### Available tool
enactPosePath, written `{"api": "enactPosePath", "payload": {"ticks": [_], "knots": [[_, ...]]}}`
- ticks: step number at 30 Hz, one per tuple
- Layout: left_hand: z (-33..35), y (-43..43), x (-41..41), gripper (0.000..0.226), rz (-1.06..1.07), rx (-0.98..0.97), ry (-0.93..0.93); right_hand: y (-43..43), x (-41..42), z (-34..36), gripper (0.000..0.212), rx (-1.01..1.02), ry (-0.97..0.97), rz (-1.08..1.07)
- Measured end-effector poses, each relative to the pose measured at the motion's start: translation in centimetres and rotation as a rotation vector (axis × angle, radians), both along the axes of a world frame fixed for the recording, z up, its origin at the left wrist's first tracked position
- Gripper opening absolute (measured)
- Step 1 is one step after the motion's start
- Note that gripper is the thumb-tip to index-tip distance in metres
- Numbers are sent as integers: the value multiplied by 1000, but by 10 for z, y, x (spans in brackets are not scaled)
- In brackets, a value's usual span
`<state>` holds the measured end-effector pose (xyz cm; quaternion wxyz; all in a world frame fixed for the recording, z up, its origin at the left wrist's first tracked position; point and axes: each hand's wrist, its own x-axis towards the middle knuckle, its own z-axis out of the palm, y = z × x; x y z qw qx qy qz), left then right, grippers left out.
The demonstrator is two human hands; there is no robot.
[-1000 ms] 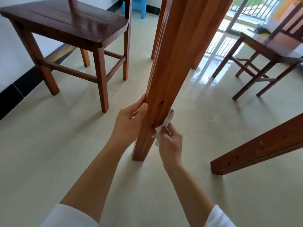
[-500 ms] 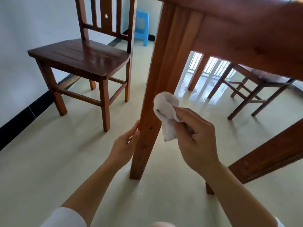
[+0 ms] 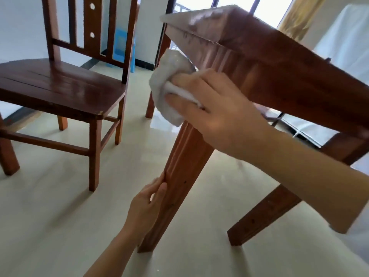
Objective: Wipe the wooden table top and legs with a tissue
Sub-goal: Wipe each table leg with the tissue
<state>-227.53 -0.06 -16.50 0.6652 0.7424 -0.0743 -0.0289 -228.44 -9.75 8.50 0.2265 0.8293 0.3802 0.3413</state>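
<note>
Tissue, white and crumpled into a wad, is the first thing I pick out on my feed. The right hand has it pinched in curled fingers, with a fold squeezed between two of them. It presses the wad against the upper end of the near table leg, just under the corner of the table top. The wad bulges out past the leg's left edge, and the hand's back faces my camera. The left hand is lower on the same leg, fingers straight and close together, laid flat along the leg's left side with the fingertips touching its grooved edge. I cannot tell whether anything wraps behind the wood. The leg slants across my view down to the pale glossy floor, where its foot stands. A second leg stands on the floor to the right, partly behind the right forearm, and a third leg shows farther back, beside the tissue. The table top is shiny and catches the window light, and the side rail runs off to the right beneath it. To the left, well apart from the table, stands a dark wooden chair with a slatted back. Behind that chair I see a blue stool against the wall.
</note>
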Motion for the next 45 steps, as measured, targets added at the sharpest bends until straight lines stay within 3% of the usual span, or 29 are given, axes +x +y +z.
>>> {"api": "enactPosePath", "payload": {"ticks": [1,4,7,9,10,13,16,19,21,23,25,28,32,35,37,39,42,45], "knots": [[-3,2,4,51,-12,-8,1,-3,9,3,29,-121,-136,-56],[-7,5,10,43,-36,-52,-3,0,13,2,41,-308,-161,-342],[-11,7,15,35,-45,-192,38,6,9,-7,46,-275,-74,-487],[-13,9,15,39,-61,-209,51,12,12,-15,23,-196,-59,-485],[-15,9,14,46,-77,-213,70,13,13,-19,8,-129,-14,-475],[-26,10,14,54,-120,-231,146,18,14,-50,28,-61,170,-449],[-44,13,18,39,-165,-305,316,28,6,-104,23,-136,333,-411],[-55,18,16,50,-207,-370,457,37,2,-127,11,-278,563,-538],[-57,22,16,55,-231,-363,476,37,2,-113,16,-343,467,-553],[-59,24,19,60,-262,-338,491,29,6,-85,18,-175,246,-423],[-61,24,23,66,-292,-302,490,14,10,-63,13,-67,162,-437],[-63,26,30,71,-314,-283,496,11,8,-83,5,-57,186,-459],[-69,27,42,75,-314,-321,534,25,-2,-197,14,-328,378,-552],[-74,26,50,71,-325,-347,535,23,1,-252,7,-382,523,-458],[-76,25,57,75,-341,-338,527,20,2,-252,25,-341,513,-440],[-78,25,61,82,-353,-300,525,20,1,-225,45,-227,374,-421],[-82,27,65,90,-363,-258,510,16,5,-169,25,-34,95,-316],[-84,31,65,92,-391,-279,524,13,5,-162,14,-3,19,-324]]}}
